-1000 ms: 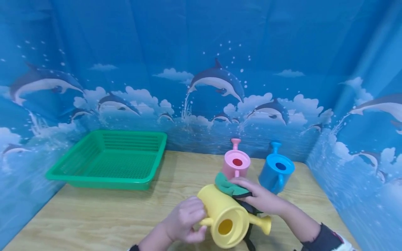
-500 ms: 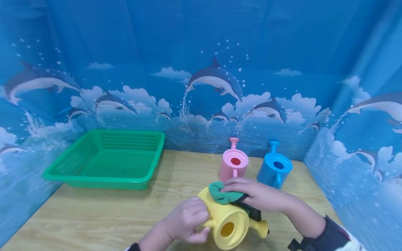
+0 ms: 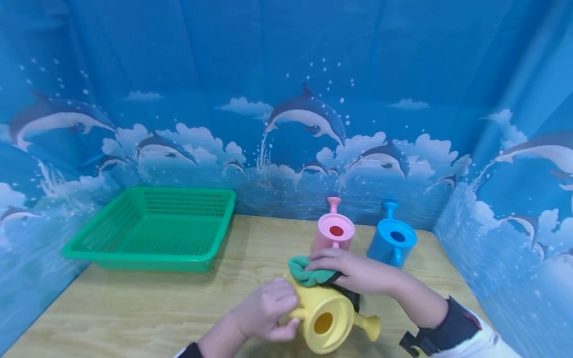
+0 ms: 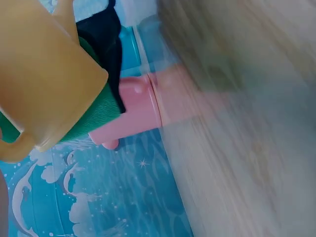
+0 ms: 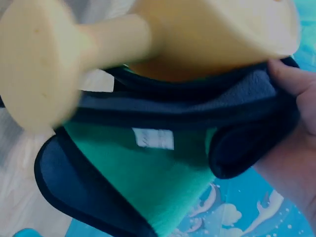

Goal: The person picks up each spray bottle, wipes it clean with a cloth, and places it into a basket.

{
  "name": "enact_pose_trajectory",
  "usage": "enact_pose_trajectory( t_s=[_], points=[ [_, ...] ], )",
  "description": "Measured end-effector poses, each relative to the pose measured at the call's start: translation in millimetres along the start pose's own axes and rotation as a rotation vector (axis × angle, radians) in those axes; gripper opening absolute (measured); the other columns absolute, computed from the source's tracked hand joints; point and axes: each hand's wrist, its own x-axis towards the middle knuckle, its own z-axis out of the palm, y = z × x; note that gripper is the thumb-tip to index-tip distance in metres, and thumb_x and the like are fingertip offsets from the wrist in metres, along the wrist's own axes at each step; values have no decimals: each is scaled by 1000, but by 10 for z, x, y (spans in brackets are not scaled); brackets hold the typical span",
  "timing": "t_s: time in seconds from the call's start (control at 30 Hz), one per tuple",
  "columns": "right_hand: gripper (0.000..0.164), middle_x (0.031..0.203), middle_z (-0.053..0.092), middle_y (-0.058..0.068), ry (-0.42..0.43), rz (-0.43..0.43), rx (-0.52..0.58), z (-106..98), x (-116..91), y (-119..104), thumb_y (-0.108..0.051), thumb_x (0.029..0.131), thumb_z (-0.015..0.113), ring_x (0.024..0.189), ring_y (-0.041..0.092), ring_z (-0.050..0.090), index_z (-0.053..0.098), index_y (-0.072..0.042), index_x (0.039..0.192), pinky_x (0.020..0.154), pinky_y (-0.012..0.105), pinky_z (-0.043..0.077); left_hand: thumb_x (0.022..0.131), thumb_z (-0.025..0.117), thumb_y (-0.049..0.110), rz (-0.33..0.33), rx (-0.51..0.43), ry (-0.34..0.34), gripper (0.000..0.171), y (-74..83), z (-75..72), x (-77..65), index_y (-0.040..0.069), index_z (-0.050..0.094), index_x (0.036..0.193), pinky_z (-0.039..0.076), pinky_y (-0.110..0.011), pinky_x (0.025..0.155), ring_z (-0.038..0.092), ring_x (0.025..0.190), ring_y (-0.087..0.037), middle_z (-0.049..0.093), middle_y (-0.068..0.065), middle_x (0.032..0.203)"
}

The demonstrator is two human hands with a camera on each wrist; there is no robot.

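My left hand (image 3: 268,308) grips the handle of a yellow watering can (image 3: 320,301), which is tilted so its round top opening faces me and its spout points right. My right hand (image 3: 360,272) holds a green cloth (image 3: 309,273) with dark edging against the can's upper side, near its base. In the right wrist view, the thumb (image 5: 291,86) pinches the dark edge of the cloth (image 5: 138,175), part of which hangs below the can, behind the blurred spout head (image 5: 39,64). From the left wrist, the cloth (image 4: 96,116) shows behind the can (image 4: 47,74).
A pink watering can (image 3: 335,227) and a blue one (image 3: 394,237) stand upright behind the right hand. At the back left of the wooden table (image 3: 147,308) is a green plastic basket (image 3: 154,263). A dolphin-printed curtain (image 3: 286,64) encloses the back and sides.
My right hand has slid the cloth leftward over the yellow can toward its base. The left hand keeps its grip on the handle, and the can has shifted only slightly.
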Motion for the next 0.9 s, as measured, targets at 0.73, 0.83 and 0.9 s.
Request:
enact_pose_trajectory(
  t_s=[0.73,0.83,0.9],
  points=[
    [39,133,59,6,164,54,243,162,-8,254,-25,97,58,125,30,53,55,-12,134,100,46,46,93,43,25,18,-31,68,25,-22,-41,17,14,46,71,38,-11,62,41,58,-3,44,8,63],
    [38,133,59,6,176,25,221,128,-67,255,-23,96,59,126,31,52,56,-13,133,101,46,45,93,43,25,-10,-45,82,24,-37,-62,-15,13,47,72,39,-12,63,42,59,-4,45,8,64],
    [37,133,59,5,181,20,219,93,-128,243,-23,96,60,128,32,49,57,-14,132,102,45,45,93,43,24,-30,-54,93,24,-50,-86,-35,12,46,72,40,-12,63,43,59,-4,45,7,64]
  ],
)
